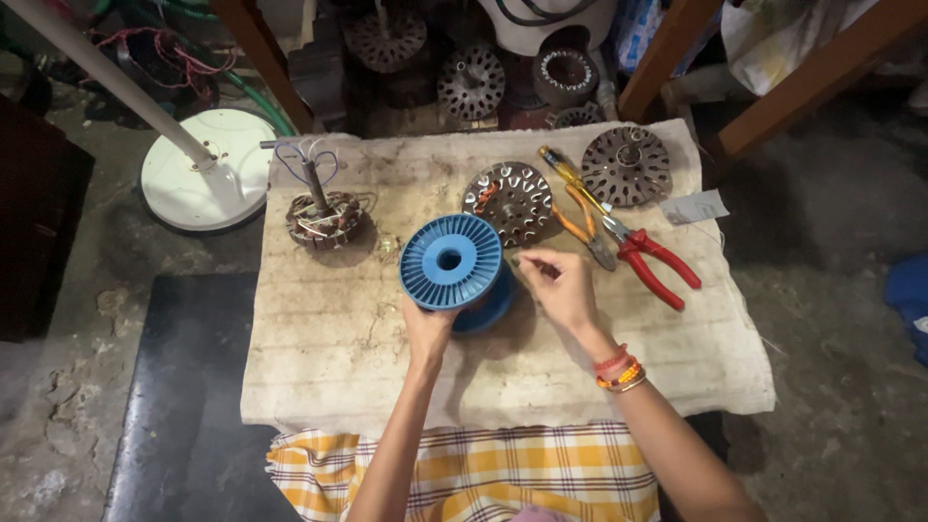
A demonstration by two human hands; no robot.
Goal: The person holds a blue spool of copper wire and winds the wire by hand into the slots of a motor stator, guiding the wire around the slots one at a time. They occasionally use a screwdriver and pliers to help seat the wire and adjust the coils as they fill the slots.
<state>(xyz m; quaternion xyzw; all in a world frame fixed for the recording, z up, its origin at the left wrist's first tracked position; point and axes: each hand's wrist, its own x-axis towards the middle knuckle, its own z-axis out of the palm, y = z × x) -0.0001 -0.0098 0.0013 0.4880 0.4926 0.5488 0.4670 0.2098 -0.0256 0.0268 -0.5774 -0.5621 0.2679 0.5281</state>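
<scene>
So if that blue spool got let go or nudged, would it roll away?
Probably it would. The blue spool has round flanges and sits tilted, propped by the left hand, so it could roll or flop flat. The rough cloth-covered board might slow it. Being ribbed plastic, it likely feels stiff and fairly light, though any wire wound inside would add weight.

red pliers (662,263), yellow screwdriver (570,174), white fan base (205,166)

Ribbed blue plastic spool (451,261), rough stained cloth (329,338)
</scene>
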